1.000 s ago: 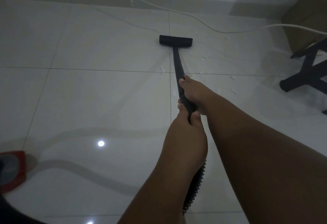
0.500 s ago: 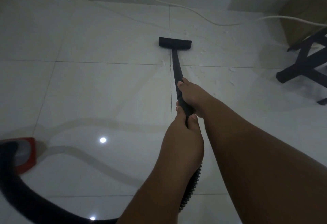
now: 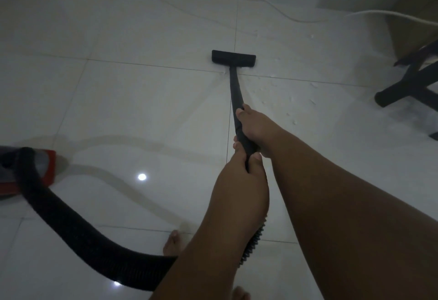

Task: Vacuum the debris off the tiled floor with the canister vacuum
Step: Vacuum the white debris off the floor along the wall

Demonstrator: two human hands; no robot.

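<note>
A bare foot (image 3: 171, 244) stands on the tiled floor (image 3: 142, 100). The thick black hose (image 3: 71, 224) loops left to the red canister (image 3: 48, 169), slack enough to let the pipe reach forward. The left hand (image 3: 239, 176) wraps the near end of the pipe (image 3: 234, 91). Just beyond it, the right hand (image 3: 258, 129) curls round the same pipe, a two-handed hold that probably steadies each push. The flat nozzle (image 3: 233, 58) rests on the floor at a tile joint. White debris (image 3: 291, 99) lies scattered to its right, not yet picked up. A black furniture leg (image 3: 403, 86) at the right and a white cable (image 3: 296, 19) farther off could hinder the sweep.
</note>
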